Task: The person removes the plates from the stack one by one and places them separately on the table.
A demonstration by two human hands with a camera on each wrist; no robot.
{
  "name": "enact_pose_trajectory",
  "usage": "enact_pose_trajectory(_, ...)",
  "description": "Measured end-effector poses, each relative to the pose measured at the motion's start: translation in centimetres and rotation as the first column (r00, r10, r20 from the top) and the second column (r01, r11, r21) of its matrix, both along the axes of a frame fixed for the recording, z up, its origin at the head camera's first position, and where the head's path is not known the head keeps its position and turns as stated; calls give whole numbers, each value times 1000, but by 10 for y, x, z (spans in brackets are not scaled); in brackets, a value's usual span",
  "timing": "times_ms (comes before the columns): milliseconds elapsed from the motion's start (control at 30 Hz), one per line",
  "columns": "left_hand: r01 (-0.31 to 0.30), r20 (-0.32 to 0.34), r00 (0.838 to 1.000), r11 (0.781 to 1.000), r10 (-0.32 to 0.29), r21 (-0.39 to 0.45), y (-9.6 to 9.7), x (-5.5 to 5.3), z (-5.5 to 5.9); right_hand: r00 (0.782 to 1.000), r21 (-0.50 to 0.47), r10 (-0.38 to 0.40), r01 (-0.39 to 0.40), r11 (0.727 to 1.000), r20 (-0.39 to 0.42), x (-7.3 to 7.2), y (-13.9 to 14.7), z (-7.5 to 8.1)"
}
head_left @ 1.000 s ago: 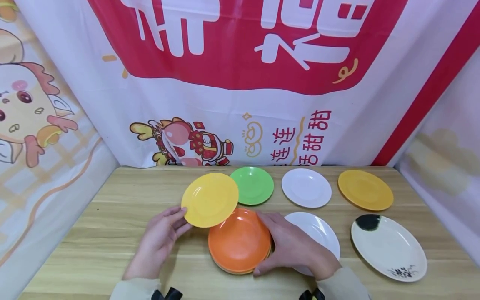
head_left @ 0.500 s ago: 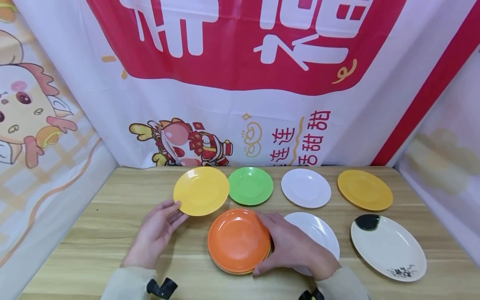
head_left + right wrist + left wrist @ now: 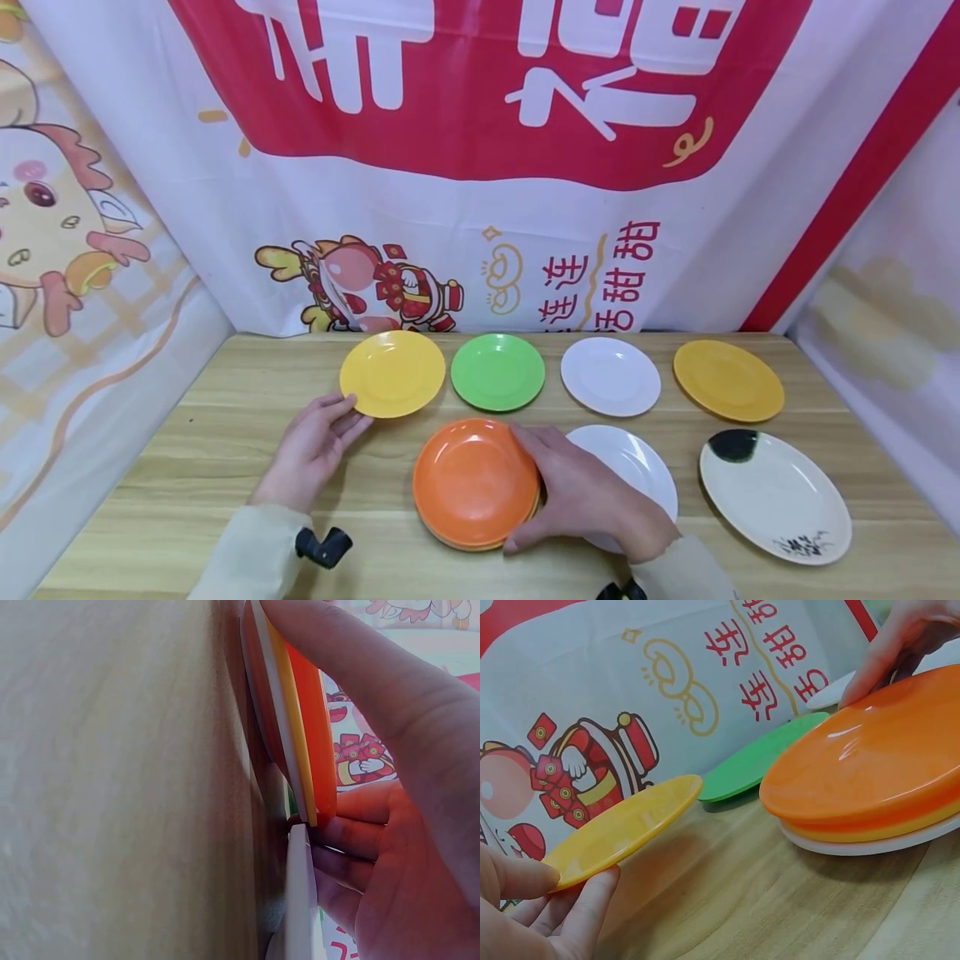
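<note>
My left hand (image 3: pixel 309 450) pinches the near-left rim of a yellow plate (image 3: pixel 392 374), thumb above and fingers beneath. In the left wrist view that plate (image 3: pixel 622 832) is tilted, its far edge raised off the table. My right hand (image 3: pixel 588 493) holds the right side of a stack of plates, with thumb and fingers spread round the rim. An orange plate (image 3: pixel 476 479) tops this stack. Below it the left wrist view shows a yellow plate (image 3: pixel 885 831) and a white plate (image 3: pixel 840 847). The right wrist view shows the thumb and fingers at the stack's edge.
Right of the held plate, a green plate (image 3: pixel 498 372), a white plate (image 3: pixel 611 377) and a darker yellow plate (image 3: pixel 728 380) line the back. Another white plate (image 3: pixel 637 471) lies partly behind my right hand. A cream oval plate (image 3: pixel 780 500) lies at the right. A printed cloth (image 3: pixel 480 250) hangs behind.
My left hand has carried the yellow plate left and back, away from over the stack and the green plate, and lowered it towards the table. My right hand has stayed on the stack.
</note>
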State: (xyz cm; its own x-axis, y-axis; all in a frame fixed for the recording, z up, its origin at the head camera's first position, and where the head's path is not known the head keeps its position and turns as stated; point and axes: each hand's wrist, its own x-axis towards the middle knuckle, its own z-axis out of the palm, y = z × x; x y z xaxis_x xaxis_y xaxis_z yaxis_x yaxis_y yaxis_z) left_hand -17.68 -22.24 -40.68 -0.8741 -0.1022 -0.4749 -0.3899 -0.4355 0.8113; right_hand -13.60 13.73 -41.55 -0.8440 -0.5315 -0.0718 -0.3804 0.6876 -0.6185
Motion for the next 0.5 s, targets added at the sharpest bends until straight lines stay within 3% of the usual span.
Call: enact_pose_trajectory(500, -50, 30, 998, 999, 50, 0, 3, -18, -8, 1000, -10, -13, 13, 1000, 10, 1, -2, 0)
